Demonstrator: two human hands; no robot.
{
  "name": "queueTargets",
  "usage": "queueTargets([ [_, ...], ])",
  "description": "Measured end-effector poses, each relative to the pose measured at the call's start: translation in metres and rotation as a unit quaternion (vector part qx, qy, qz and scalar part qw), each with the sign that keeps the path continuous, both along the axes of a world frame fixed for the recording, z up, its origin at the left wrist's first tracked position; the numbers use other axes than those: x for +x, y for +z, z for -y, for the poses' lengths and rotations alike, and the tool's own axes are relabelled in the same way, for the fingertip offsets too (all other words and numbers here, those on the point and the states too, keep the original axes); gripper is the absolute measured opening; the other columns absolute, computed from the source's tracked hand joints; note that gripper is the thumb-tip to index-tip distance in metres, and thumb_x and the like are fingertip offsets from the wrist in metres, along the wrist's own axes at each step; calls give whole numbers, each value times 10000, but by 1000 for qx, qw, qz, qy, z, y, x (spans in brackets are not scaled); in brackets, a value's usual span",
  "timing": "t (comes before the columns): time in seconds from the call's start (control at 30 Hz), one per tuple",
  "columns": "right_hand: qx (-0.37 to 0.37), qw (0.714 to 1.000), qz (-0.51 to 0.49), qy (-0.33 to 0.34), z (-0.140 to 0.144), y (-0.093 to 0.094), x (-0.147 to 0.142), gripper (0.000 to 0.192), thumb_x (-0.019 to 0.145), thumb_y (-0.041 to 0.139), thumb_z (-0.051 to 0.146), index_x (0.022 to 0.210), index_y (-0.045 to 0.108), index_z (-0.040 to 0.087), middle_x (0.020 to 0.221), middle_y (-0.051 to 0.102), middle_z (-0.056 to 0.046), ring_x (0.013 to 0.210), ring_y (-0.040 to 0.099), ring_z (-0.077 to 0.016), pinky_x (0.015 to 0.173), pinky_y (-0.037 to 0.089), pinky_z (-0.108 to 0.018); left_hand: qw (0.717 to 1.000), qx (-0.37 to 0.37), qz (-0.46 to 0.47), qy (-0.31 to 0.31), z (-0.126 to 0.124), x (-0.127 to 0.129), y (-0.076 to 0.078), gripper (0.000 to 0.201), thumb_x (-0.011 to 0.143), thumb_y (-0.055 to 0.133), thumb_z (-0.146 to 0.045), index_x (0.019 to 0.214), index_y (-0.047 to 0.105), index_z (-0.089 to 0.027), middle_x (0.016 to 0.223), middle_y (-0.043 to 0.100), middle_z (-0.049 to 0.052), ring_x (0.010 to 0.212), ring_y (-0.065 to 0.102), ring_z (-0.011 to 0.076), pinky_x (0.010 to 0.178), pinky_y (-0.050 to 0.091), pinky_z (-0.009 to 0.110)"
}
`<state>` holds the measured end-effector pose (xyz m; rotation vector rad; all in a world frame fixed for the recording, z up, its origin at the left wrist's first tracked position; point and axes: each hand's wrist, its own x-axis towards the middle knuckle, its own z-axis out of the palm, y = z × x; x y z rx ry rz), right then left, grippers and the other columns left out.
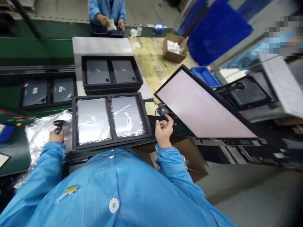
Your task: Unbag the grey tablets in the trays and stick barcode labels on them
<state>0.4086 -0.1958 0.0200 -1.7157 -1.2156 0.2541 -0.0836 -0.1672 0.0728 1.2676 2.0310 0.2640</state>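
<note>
My left hand [56,136] is closed around the handle of a black handheld barcode scanner [59,122], over crumpled clear plastic bags [39,134]. Just to its right, a black foam tray [109,121] lies in front of me with two tablets in clear film: a left tablet [93,121] and a right tablet [127,116] bearing a small white label. My right hand [164,130] is raised past the tray's right edge, fingers loosely bent and apart, with nothing in it. Close by it are a dark computer mouse [163,111] and the lower edge of a monitor [203,107].
Behind stands a stack of black trays [113,88] with two grey tablets on top. Another two-tablet tray [50,101] sits at left. A cardboard box [174,56] holds white material; an open carton [191,157] is below my right arm. Across the bench, a co-worker [106,12] in blue handles something white.
</note>
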Motion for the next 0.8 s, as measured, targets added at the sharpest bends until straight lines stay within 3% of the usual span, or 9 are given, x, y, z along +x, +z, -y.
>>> queueTargets([
  [0.13, 43, 994, 28, 98, -7, 36, -59, 384, 943, 598, 439, 1213, 621, 167, 650, 508, 43, 548, 486, -137, 549, 433, -274, 978, 50, -128, 154, -1, -14, -21, 532, 1017, 510, -325, 1411, 439, 24, 1505, 400, 328, 1468, 383, 447, 1172, 375, 632],
  [0.2, 49, 988, 35, 144, -9, 47, -89, 278, 936, 622, 404, 1092, 681, 182, 675, 569, 17, 572, 525, -139, 572, 467, -280, 970, 116, -160, 138, -2, 4, -11, 532, 1054, 386, -352, 1472, 369, -23, 1561, 360, 282, 1493, 369, 380, 1210, 367, 549],
  [0.27, 53, 982, 20, 178, -12, 53, -116, 224, 938, 628, 375, 1026, 712, 187, 709, 618, -4, 601, 560, -142, 603, 493, -287, 978, 149, -146, 25, -4, 38, 5, 426, 1078, 329, -398, 1379, 490, -144, 1394, 575, 150, 1290, 582, 272, 1104, 483, 423],
  [0.33, 45, 980, -19, 195, -15, 55, -140, 223, 948, 620, 380, 1011, 719, 191, 704, 621, -7, 607, 563, -143, 607, 492, -287, 972, 112, -93, -187, -8, 84, 16, 349, 1048, 459, -450, 1178, 639, -180, 1104, 719, 104, 1045, 696, 287, 933, 543, 419],
  [0.37, 36, 979, -44, 198, -16, 55, -150, 232, 952, 616, 394, 1004, 717, 192, 690, 608, -3, 597, 552, -141, 595, 481, -283, 961, 96, -77, -248, -11, 109, 18, 336, 1009, 553, -459, 1123, 676, -168, 1024, 735, 112, 1003, 711, 308, 889, 545, 419],
  [0.47, 12, 974, -115, 196, -20, 55, -171, 249, 939, 634, 428, 976, 708, 193, 662, 572, 12, 568, 519, -128, 552, 438, -264, 942, 62, -74, -321, -25, 170, 12, 415, 950, 677, -423, 1114, 706, -43, 1007, 732, 223, 1044, 711, 383, 874, 540, 437],
  [0.53, 6, 971, -150, 186, -22, 55, -179, 239, 914, 658, 425, 947, 705, 193, 641, 550, 25, 546, 494, -117, 532, 411, -252, 937, 51, -77, -338, -33, 187, 5, 352, 979, 635, -354, 1075, 729, -29, 1036, 730, 243, 1096, 702, 377, 904, 532, 429],
  [0.63, -8, 970, -173, 170, -22, 56, -182, 218, 887, 673, 413, 908, 699, 197, 594, 509, 46, 513, 447, -106, 509, 382, -243, 940, 55, -46, -332, -40, 176, 3, 278, 996, 512, -204, 1012, 758, -76, 1038, 742, 201, 1094, 703, 324, 917, 518, 399],
  [0.8, -61, 959, -212, 177, -25, 52, -185, 221, 843, 686, 415, 913, 687, 205, 643, 586, 27, 563, 547, -127, 555, 480, -257, 967, 68, 37, -241, -44, 94, 12, 254, 949, 510, -251, 929, 730, -126, 972, 751, 142, 1044, 710, 306, 938, 529, 402],
])
